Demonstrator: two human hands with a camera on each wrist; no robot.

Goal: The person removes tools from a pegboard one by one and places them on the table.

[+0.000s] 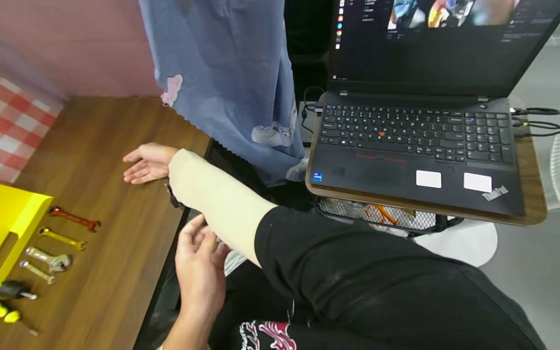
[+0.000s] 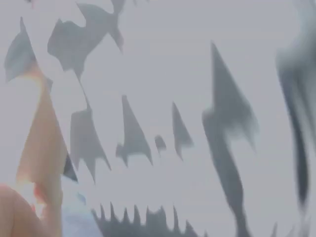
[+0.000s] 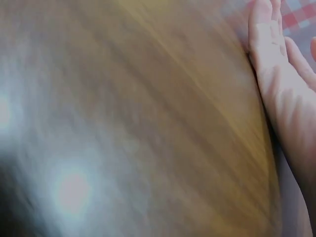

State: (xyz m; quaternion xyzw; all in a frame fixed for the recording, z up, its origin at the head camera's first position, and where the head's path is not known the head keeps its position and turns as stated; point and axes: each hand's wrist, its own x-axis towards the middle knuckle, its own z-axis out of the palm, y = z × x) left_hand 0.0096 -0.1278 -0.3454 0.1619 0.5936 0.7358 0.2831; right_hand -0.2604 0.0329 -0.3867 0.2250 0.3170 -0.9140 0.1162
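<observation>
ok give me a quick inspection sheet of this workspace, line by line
surface: brown wood-grain table, bare in the middle
job's things: cream sleeve on the right forearm, by the left hand's fingers
clutter: red wrench, yellow wrench, two silver wrenches, yellow box
hands: right hand flat and open over the table; left hand at the sleeve, grip unclear
cables: black cables at the black laptop
surroundings: blue printed cloth, red checked cloth, wire mesh basket

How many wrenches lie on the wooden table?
4, in a column left of the hands: red wrench, yellow wrench, adjustable wrench, small silver wrench. More may lie beyond the frame's edge.
</observation>
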